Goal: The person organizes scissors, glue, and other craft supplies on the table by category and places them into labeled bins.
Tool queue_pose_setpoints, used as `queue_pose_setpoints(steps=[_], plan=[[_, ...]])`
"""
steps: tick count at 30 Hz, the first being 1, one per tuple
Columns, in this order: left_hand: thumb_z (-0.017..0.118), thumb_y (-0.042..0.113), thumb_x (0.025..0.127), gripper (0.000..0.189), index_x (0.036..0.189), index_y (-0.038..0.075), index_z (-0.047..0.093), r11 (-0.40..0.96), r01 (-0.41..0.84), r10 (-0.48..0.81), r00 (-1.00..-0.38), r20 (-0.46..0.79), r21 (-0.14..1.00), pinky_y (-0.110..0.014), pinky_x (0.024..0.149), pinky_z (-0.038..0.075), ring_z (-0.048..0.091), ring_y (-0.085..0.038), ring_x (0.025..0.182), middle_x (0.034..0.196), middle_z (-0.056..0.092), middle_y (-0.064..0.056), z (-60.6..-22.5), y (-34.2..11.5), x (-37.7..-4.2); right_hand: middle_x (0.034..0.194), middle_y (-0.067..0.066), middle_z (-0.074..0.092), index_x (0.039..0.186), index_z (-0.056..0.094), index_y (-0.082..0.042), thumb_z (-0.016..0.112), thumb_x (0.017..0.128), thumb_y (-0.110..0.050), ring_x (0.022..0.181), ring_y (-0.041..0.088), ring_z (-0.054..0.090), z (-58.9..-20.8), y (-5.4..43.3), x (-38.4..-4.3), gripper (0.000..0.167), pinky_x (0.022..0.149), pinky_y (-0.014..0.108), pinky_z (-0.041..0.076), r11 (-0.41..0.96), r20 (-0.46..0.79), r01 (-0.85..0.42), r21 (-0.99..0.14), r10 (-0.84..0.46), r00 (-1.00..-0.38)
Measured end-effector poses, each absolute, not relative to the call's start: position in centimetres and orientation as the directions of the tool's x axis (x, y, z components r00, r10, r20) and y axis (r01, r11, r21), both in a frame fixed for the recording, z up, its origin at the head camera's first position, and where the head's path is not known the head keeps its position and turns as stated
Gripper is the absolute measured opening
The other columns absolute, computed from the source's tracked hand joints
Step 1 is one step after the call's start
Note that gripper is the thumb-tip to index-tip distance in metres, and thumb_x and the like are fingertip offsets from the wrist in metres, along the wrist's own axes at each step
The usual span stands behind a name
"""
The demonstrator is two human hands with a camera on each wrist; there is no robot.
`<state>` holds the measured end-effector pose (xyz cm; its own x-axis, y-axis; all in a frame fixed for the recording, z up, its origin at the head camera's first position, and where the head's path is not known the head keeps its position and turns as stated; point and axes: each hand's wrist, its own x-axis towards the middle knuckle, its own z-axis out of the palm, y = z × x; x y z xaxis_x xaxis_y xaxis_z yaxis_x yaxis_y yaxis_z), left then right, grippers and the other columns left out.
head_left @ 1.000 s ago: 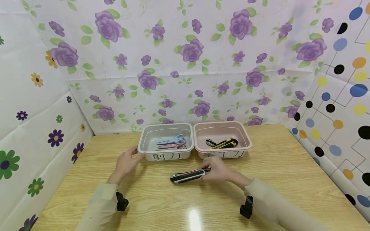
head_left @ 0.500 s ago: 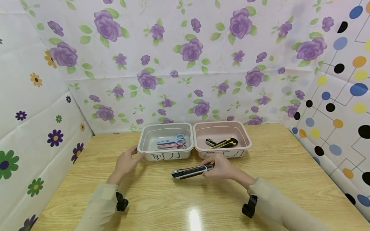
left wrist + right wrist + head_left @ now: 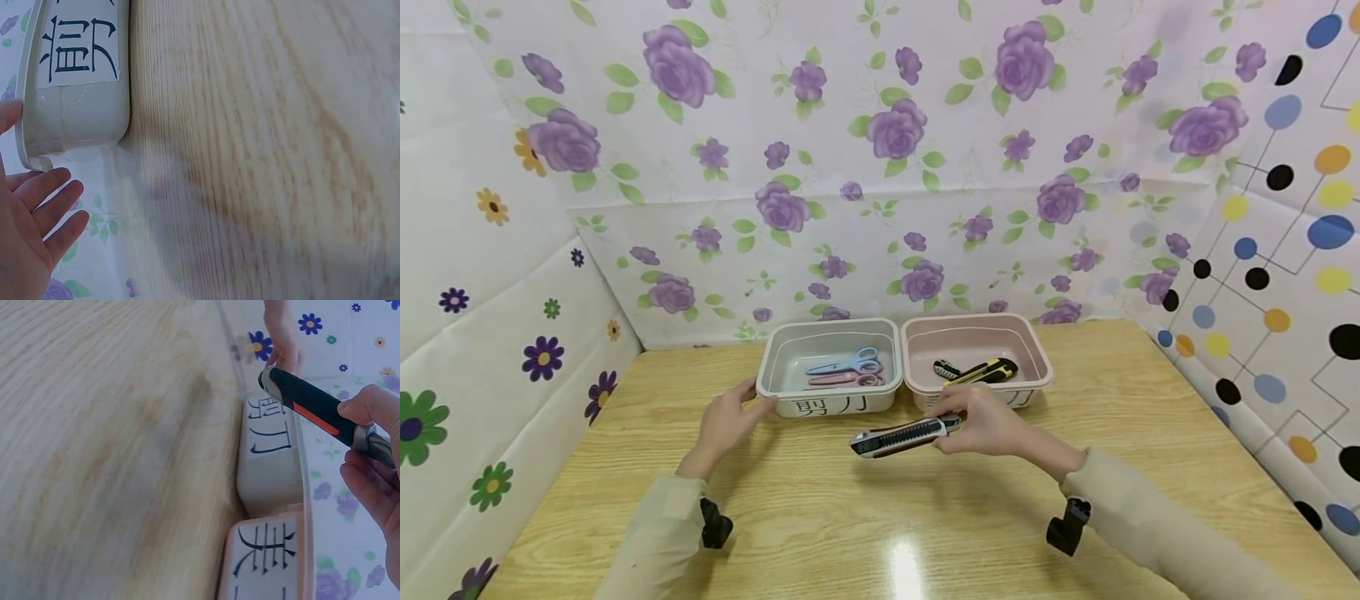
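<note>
In the head view my right hand (image 3: 985, 421) pinches one end of a black-and-white utility knife (image 3: 902, 436) between thumb and fingers, holding it above the table in front of the pink basket (image 3: 1042, 384). The right wrist view shows the knife's dark grip (image 3: 319, 409) with an orange strip. My left hand (image 3: 726, 429) is at the front left corner of the grey basket (image 3: 880, 404). Its thumb touches the rim, while the other fingers (image 3: 57, 209) lie loosely extended beside the corner. Blue scissors (image 3: 850, 364) and pink scissors (image 3: 842, 380) lie in the grey basket.
A yellow-and-black utility knife (image 3: 992, 372) and a smaller dark one (image 3: 946, 368) lie inside the pink basket. Both baskets stand side by side at the back of the wooden table (image 3: 820, 533), against a flowered cloth (image 3: 850, 250). Their fronts carry written labels.
My right hand has lifted the utility knife higher, moving it slightly right and toward the pink basket. My left hand stays at the grey basket's corner.
</note>
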<state>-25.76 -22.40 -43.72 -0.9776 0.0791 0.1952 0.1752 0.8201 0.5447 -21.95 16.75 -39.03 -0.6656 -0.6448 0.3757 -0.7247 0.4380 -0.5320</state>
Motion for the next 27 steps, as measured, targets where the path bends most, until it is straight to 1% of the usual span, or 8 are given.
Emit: queue_pose_setpoints(steps=[5,8,13,18,20,27], plan=[[0.053,0.042,0.089,0.062,0.133,0.000,0.042,0.814,0.178,0.081,-0.977,0.196,0.553,-0.059,0.089,0.037,0.050,-0.042,0.112,0.119,0.057,-0.020,-43.7,-22.3,-25.7,0.085,-0.007,0.060,0.094,0.071,-0.012,0.073,0.068,-0.012,0.056,0.000,0.039,-38.0,17.2,-22.1,0.027,0.048,0.017,0.037,0.418,0.418,-0.754,-0.508,-0.646,-0.639],[0.053,0.042,0.089,0.062,0.134,0.000,0.042,0.815,0.176,0.079,-0.978,0.195,0.552,-0.059,0.089,0.037,0.049,-0.042,0.112,0.119,0.057,-0.020,-43.6,-22.3,-25.6,0.085,-0.008,0.060,0.095,0.071,-0.012,0.072,0.069,-0.010,0.058,0.001,0.039,-37.7,17.5,-22.3,0.026,0.049,0.018,0.038,0.411,0.439,-0.764,-0.497,-0.640,-0.630],[0.051,0.045,0.089,0.064,0.134,0.000,0.041,0.817,0.169,0.075,-0.979,0.188,0.552,-0.059,0.090,0.036,0.049,-0.042,0.113,0.120,0.056,-0.020,-43.5,-22.3,-25.6,0.087,-0.007,0.062,0.094,0.072,-0.012,0.073,0.067,-0.010,0.055,-0.001,0.040,-37.4,18.1,-22.6,0.026,0.045,0.017,0.037,0.425,0.485,-0.777,-0.465,-0.612,-0.625],[0.051,0.046,0.089,0.065,0.134,0.000,0.042,0.813,0.173,0.078,-0.979,0.190,0.556,-0.059,0.090,0.036,0.049,-0.042,0.113,0.120,0.056,-0.020,-43.6,-22.3,-25.6,0.080,-0.011,0.061,0.093,0.072,-0.012,0.074,0.066,-0.010,0.054,0.000,0.038,-36.7,18.5,-23.0,0.026,0.042,0.017,0.034,0.426,0.524,-0.779,-0.460,-0.579,-0.625],[0.051,0.046,0.089,0.065,0.134,0.000,0.042,0.810,0.175,0.080,-0.979,0.190,0.560,-0.060,0.090,0.036,0.048,-0.042,0.113,0.120,0.056,-0.021,-43.6,-22.3,-25.6,0.078,-0.011,0.060,0.092,0.072,-0.012,0.075,0.066,-0.009,0.054,0.000,0.038,-36.3,18.7,-23.1,0.027,0.043,0.017,0.034,0.418,0.538,-0.787,-0.454,-0.576,-0.616],[0.052,0.042,0.089,0.062,0.134,-0.001,0.042,0.810,0.177,0.080,-0.978,0.194,0.560,-0.060,0.090,0.036,0.048,-0.042,0.113,0.120,0.056,-0.021,-43.5,-22.3,-25.5,0.080,-0.007,0.063,0.092,0.072,-0.010,0.075,0.065,-0.007,0.051,0.000,0.036,-35.1,19.4,-23.4,0.027,0.044,0.018,0.034,0.412,0.579,-0.817,-0.404,-0.576,-0.577]])
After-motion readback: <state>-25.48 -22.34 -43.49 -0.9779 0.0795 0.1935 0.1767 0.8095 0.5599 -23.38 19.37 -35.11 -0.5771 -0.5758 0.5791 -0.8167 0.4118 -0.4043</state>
